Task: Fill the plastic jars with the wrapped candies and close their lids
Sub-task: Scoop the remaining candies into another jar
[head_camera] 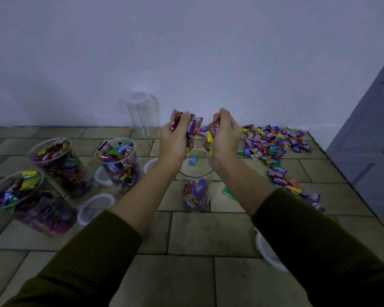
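Taking the partly filled jar (196, 187) under the hands as the landmark, three full jars stand well to its left on the tile-patterned tabletop (208, 233): the nearest-left jar (20, 196) packed to the brim with wrapped candies, a second jar (58, 162) behind it, and a third jar (118, 162) closer to the landmark, all open at the top. Loose white lids lie among them: one lid (95, 208) in front of the third jar, another lid (102, 176) just beside its base, and a further lid (150, 165) peeking out behind the left forearm. Beyond the landmark, to its left and against the wall, stands an empty clear jar (142, 114). The landmark jar itself holds candies only in its lower part, and a blue candy (193, 160) shows at its mouth. Above it, the left hand (175, 138) is closed around a bunch of wrapped candies (186, 122), and the right hand (225, 134) is clenched on a few candies, a yellow wrapper (210, 140) hanging from it. To the right of the landmark a loose candy pile (275, 142) spreads across the tabletop, trailing toward the near edge. Nearer and to the right, a white lid (268, 251) shows partly under the right sleeve.
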